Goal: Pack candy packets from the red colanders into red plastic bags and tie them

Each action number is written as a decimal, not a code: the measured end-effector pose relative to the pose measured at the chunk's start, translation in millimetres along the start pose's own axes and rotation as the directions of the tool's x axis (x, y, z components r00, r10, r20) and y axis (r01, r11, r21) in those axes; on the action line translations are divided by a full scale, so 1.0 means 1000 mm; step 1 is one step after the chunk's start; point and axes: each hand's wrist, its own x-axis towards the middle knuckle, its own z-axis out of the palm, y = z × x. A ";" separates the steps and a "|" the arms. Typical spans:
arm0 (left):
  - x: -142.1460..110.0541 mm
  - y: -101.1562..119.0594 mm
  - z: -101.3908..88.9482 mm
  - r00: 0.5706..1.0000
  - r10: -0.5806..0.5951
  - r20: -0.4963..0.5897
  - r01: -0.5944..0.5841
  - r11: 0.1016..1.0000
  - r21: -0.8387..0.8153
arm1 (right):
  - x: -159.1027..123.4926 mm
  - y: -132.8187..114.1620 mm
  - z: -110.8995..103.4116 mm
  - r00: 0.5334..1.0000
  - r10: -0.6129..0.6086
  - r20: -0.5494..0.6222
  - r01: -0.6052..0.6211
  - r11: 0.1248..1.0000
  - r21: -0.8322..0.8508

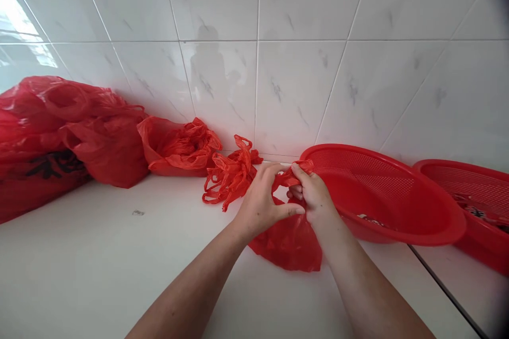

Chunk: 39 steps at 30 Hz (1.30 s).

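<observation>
A red plastic bag (292, 246) rests on the white surface below my hands. My right hand (318, 196) pinches the bag's twisted top between thumb and fingers. My left hand (260, 198) curls round the bag's upper part, its fingertips against the twisted film and its thumb stretched toward my right hand. A gap shows between the left thumb and fingers. What the bag holds cannot be made out. Just left of my hands lies a crumpled bunch of red plastic bags (233, 172).
A red perforated basket (397, 190) with a few small items inside stands on the right, another red basket (485, 243) beyond it. To the left are an open red bag (159, 143) of crumpled bags and large filled red bags (115, 148). A tiled wall (302, 90) runs behind.
</observation>
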 end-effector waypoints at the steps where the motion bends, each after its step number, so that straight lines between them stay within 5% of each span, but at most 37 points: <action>1: 0.000 0.001 0.000 0.999 0.026 0.018 -0.026 0.999 0.024 | -0.001 -0.001 0.000 1.000 0.011 -0.002 -0.011 1.000 0.006; 5: 0.004 -0.003 -0.003 0.999 0.001 -0.036 -0.001 1.000 0.004 | -0.004 -0.005 -0.004 0.993 -0.005 0.119 0.010 0.999 -0.036; 8: 0.006 -0.007 -0.009 0.986 -0.156 -0.062 0.150 0.984 -0.095 | -0.005 -0.008 -0.011 0.959 0.001 0.284 0.015 0.998 -0.053; 11: 0.007 -0.008 -0.013 0.957 -0.289 -0.012 0.281 0.939 -0.201 | -0.007 -0.012 -0.018 0.912 0.008 0.410 0.022 0.997 -0.068; 16: 0.007 -0.010 -0.017 0.933 -0.352 0.075 0.353 0.855 -0.380 | -0.013 -0.022 -0.022 0.845 0.025 0.535 0.045 0.992 -0.117; 23: 0.008 -0.012 -0.017 0.919 -0.393 0.016 0.355 0.811 -0.465 | -0.014 -0.020 -0.017 0.901 0.009 0.433 0.172 0.910 -0.377; 27: 0.008 -0.006 -0.018 0.946 -0.325 -0.004 0.301 0.883 -0.361 | -0.006 -0.003 -0.013 0.964 -0.151 0.218 0.248 0.808 -0.535; 32: 0.006 0.003 -0.019 0.961 -0.259 0.101 0.272 0.951 -0.145 | 0.003 0.007 -0.011 0.967 -0.251 0.050 0.218 0.707 -0.673; 35: 0.006 0.004 -0.019 0.969 -0.233 0.086 0.237 0.971 -0.043 | 0.002 0.002 -0.012 0.976 -0.206 0.062 0.198 0.743 -0.639; 39: 0.007 0.003 -0.020 0.980 -0.195 0.036 0.195 0.981 0.023 | -0.004 -0.009 -0.015 0.973 -0.070 0.221 0.156 0.903 -0.400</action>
